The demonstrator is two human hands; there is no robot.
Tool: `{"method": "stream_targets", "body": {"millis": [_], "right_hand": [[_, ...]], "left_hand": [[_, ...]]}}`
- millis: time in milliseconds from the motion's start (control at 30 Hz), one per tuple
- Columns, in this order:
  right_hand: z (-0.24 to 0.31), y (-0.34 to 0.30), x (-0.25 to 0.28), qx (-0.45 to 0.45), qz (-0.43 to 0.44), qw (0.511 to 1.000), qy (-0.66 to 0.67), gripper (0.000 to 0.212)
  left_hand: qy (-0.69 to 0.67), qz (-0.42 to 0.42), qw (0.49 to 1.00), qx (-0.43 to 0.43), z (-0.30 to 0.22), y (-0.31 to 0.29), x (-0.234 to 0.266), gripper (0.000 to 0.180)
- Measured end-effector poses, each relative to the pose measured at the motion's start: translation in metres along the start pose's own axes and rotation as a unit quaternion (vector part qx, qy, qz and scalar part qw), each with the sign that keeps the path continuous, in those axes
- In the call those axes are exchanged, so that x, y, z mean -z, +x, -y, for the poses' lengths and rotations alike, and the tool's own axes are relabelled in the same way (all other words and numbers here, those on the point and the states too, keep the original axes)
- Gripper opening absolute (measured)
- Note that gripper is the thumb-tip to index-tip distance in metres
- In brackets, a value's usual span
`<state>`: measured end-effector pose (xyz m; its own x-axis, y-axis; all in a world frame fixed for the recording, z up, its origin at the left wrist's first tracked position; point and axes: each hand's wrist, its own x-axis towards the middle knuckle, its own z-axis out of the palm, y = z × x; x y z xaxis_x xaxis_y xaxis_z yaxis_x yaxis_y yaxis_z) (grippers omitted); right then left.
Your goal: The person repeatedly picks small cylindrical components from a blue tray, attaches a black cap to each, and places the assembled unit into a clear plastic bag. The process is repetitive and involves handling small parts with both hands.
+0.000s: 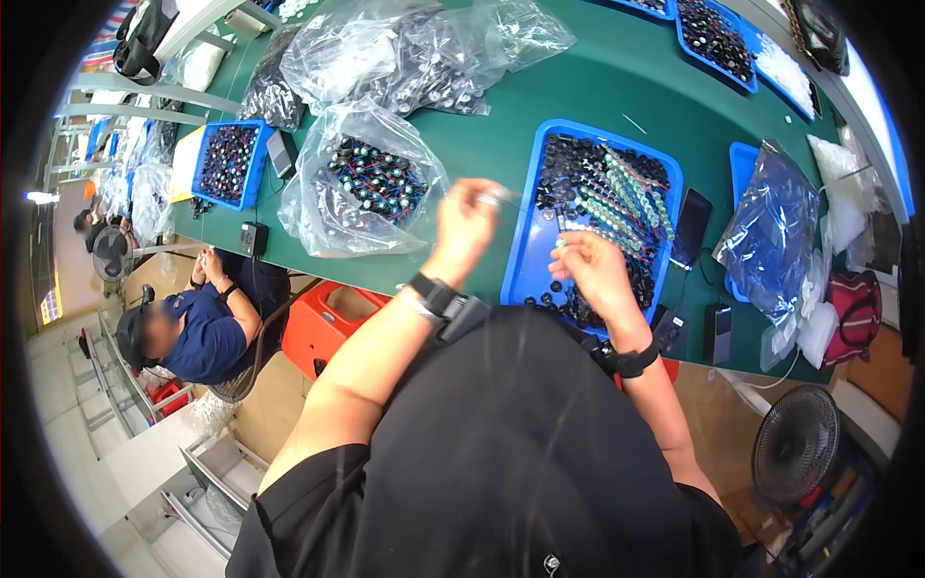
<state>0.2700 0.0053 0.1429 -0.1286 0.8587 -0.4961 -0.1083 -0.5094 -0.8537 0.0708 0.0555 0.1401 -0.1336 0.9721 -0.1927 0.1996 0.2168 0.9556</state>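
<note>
My right hand [595, 274] is over the near part of a blue tray [521, 265], thumb and fingers pinched together; what lies between them is too small to name. My left hand [464, 223] is raised between that tray and an open clear plastic bag [318, 223], its fingertips smeared by motion. Loose black round parts [557, 181] cover much of the tray's bottom. Across them lie rows of pale green round components [617, 197] with red and dark wires. Inside the bag is a heap of similar wired components [378, 183].
Large clear bags of dark parts [385, 58] lie at the back. A smaller blue tray [258, 171] stands left, a dark phone [691, 227] right of the main tray. Far right are a crumpled plastic bag [768, 217] and a fan [796, 445]. Another person [217, 332] sits left.
</note>
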Motion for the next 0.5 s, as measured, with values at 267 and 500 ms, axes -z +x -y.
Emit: {"method": "stream_targets", "body": {"millis": [267, 500], "right_hand": [[-0.061, 0.010, 0.076, -0.035, -0.114, 0.991, -0.059, 0.019], [-0.090, 0.015, 0.078, 0.046, -0.181, 0.963, -0.194, 0.020]], "left_hand": [[-0.134, -0.162, 0.977, 0.021, 0.034, 0.055, 0.141, 0.023], [0.146, -0.236, 0.960, -0.031, 0.044, 0.056, 0.167, 0.028]]}}
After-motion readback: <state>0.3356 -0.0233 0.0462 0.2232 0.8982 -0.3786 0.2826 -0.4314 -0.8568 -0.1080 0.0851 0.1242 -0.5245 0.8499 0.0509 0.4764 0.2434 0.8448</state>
